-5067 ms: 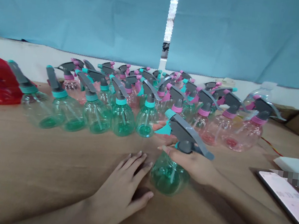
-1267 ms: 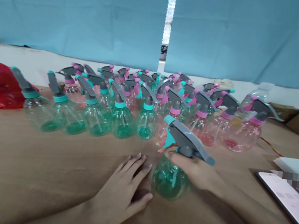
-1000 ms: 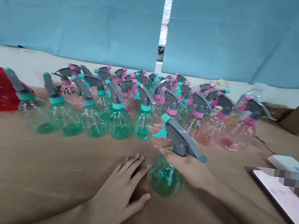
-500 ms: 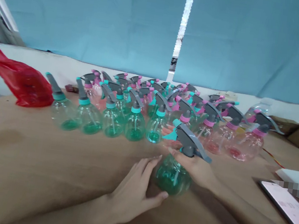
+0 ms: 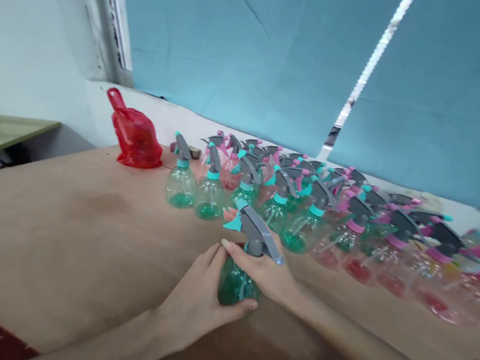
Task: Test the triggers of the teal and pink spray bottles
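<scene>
A green spray bottle with a grey and turquoise trigger head stands upright just in front of me. My left hand wraps its round body from the left, thumb across the front near the base; the other fingertips are partly hidden behind it. Around the neck, just under the spray head, my right hand is closed, its thumb reaching to the left hand's fingers. Behind them runs a row of similar bottles, among them a green spray bottle on the left and a pink spray bottle on the right.
More green and pink spray bottles crowd the back of the brown table. A red plastic bag sits at the far left. Beyond it, another table carries something yellow. A blue curtain hangs behind.
My view has turned left, so the bottle row appears further right and the phone has left the picture. My left hand has closed onto the green bottle, which my right hand still holds.
</scene>
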`<act>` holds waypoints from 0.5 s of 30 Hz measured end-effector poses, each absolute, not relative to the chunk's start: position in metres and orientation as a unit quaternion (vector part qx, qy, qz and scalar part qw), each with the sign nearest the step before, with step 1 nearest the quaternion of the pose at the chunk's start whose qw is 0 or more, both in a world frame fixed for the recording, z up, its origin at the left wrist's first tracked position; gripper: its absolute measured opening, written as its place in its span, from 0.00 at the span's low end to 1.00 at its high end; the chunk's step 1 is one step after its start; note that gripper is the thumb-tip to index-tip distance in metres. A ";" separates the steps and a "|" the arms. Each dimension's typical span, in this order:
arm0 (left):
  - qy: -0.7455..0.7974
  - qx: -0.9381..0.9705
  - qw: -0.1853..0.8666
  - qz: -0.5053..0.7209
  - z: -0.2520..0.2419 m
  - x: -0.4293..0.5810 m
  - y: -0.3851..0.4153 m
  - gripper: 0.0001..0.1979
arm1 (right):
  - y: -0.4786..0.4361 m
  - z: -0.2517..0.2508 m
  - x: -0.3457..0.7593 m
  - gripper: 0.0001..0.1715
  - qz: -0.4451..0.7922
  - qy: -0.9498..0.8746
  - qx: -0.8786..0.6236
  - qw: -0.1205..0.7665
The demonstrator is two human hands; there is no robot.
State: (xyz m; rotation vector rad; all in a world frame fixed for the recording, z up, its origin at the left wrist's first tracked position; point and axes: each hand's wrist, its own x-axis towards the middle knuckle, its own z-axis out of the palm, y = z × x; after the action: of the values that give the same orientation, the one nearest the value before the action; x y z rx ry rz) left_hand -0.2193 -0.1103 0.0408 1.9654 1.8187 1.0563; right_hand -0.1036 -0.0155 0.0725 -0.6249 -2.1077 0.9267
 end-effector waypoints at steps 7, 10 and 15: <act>0.688 0.614 0.074 0.380 0.045 -0.284 -0.151 0.31 | -0.004 0.121 -0.149 0.40 0.332 -0.930 -0.054 0.148; 0.717 0.574 0.060 0.391 0.042 -0.323 -0.160 0.28 | 0.004 0.136 -0.165 0.42 0.302 -0.935 -0.116 0.145; 0.718 0.550 -0.013 0.427 0.029 -0.402 -0.145 0.27 | 0.018 0.149 -0.205 0.24 0.263 -0.913 -0.208 0.231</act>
State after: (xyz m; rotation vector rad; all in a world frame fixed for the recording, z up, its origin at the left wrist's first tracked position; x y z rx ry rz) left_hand -0.4022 -0.1452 0.0292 1.7415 2.2740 1.3539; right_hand -0.2048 0.0181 0.1494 -0.5719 -2.5121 0.7224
